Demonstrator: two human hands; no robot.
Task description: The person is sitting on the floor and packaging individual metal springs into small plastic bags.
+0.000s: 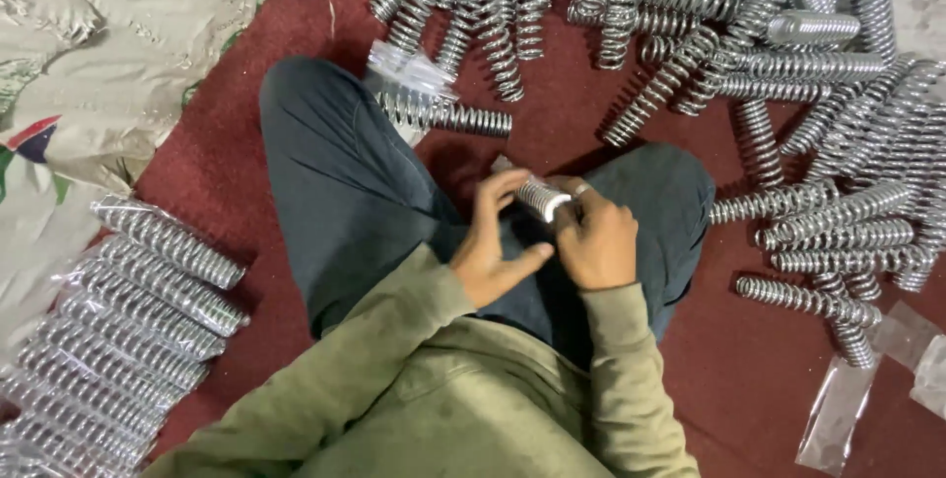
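Note:
I sit cross-legged on a dark red floor. Over my lap, my right hand (598,241) grips a shiny metal coil spring (540,198) near its end. My left hand (490,241) touches the same spring from the left, fingers curled on its upper end and thumb stretched towards the right hand. Much of the spring's length is hidden behind my right hand. A clear plastic sleeve seems to cover part of the spring, but I cannot tell for sure.
A big heap of loose coil springs (788,94) spreads across the floor ahead and to the right. Several springs wrapped in clear bags (138,310) lie in a row at left. Empty clear bags (838,409) lie at right. Sackcloth (89,54) covers the far left.

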